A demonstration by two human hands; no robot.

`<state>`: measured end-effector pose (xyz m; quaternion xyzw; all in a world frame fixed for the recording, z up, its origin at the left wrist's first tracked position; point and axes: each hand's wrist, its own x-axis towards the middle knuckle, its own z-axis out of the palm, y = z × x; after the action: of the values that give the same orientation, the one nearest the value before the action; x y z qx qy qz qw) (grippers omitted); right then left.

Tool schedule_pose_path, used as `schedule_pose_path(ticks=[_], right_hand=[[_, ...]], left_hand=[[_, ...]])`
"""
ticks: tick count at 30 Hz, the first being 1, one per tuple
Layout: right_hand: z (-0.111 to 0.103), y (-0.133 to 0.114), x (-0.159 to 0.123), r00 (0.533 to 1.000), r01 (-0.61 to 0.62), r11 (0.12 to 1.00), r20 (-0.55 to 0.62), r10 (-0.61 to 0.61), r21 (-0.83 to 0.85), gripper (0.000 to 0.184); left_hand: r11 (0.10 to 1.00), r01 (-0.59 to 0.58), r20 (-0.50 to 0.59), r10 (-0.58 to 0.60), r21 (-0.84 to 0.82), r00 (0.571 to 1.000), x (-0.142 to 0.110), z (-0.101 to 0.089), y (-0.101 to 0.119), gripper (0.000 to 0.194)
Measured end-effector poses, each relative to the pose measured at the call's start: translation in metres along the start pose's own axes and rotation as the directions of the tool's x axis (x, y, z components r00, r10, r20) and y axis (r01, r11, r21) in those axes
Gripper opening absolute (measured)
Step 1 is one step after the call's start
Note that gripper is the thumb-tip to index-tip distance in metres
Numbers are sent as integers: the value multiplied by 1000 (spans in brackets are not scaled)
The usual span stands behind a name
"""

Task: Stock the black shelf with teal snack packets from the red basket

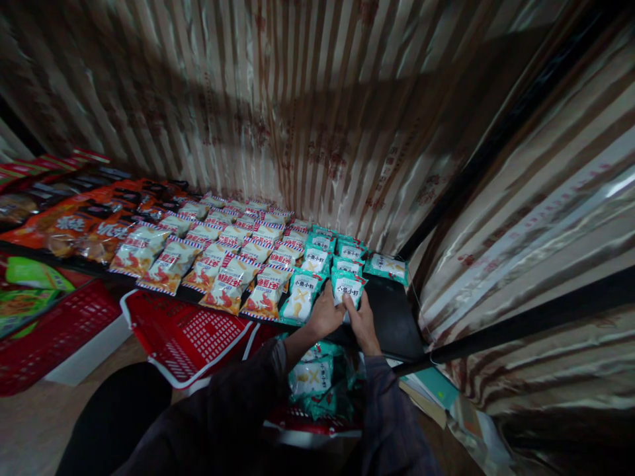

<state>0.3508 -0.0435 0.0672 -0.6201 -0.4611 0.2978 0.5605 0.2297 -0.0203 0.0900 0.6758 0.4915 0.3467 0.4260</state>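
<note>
Both my hands hold one green-and-white snack bag (349, 288) over the front right part of the black shelf (391, 311). My left hand (327, 312) grips its lower left side, and my right hand (363, 324) has the lower right side with the thumb on the front. Matching green bags stand in rows behind it, and one such bag (301, 295) lies just left of my left hand. Another green bag (387, 266) sits at the back right corner. Below my forearms, a heap of green bags (312, 377) fills a red basket (297, 418).
Rows of white-and-orange snack bags (223, 281) cover the shelf's middle, with orange packets (74, 228) further left. A red basket with white handles (193, 330) stands below the front edge. A striped curtain (248, 99) hangs behind, and a dark metal post (461, 172) rises at right.
</note>
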Motion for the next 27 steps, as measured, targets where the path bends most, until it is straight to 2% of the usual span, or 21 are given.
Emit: schedule_pose_path(ticks=[10,17,27], right_hand=[[6,1,0,999,-15,998,-37,13,-61,63],[5,2,3,997,28,995,-71,-34,-91,65],[4,3,1,1000,12,996,-7,-12,-90,68]], left_hand=[[998,55,-11,-54,23,998,1,-3,2,68],[999,23,-33,-22,23,999,-5,-2,2,70],[999,46,-36,-46,23,998,-6,1,-3,77]])
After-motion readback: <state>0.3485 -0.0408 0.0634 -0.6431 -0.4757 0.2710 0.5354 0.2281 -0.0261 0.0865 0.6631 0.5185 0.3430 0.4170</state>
